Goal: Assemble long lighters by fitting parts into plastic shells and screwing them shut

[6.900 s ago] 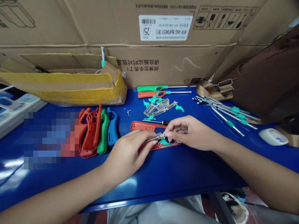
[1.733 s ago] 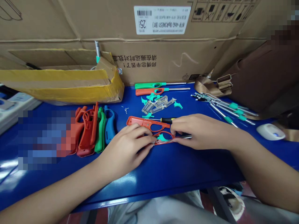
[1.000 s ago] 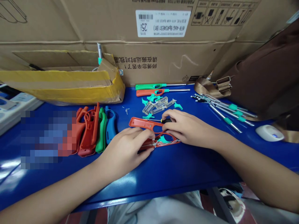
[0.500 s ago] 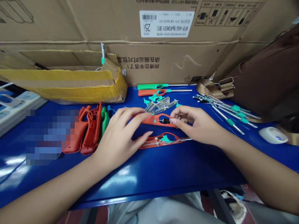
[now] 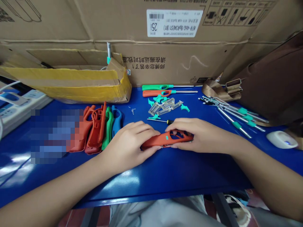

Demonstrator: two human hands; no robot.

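An orange-red lighter casing [image 5: 155, 139] lies across the near middle of the blue table, its upper half over the lower half, with thin wires showing along the near edge. My left hand [image 5: 129, 143] grips its left end between thumb and fingers. Around the trigger-loop end, my right hand [image 5: 203, 135] is closed and hides the metal tube there. Just behind the right fingers lies a screwdriver [image 5: 158, 120], its handle partly covered. Clear fuel tanks [image 5: 164, 107] and teal triggers [image 5: 185, 108] are heaped beyond it, and tiny screws [image 5: 133, 111] are scattered to their left.
Red casings [image 5: 94, 135], green casings [image 5: 108, 124] and a blue casing [image 5: 116, 121] stand at left. Two whole lighters [image 5: 153, 93] lie at the back. Wired metal tubes [image 5: 234, 119] and a white mouse [image 5: 281, 139] are at right. A taped carton [image 5: 94, 91] sits back left.
The upper casing half has moved toward me onto the lower half. My right hand has let go of the screwdriver, now on the table, and holds the casing; the left hand has closed on it.
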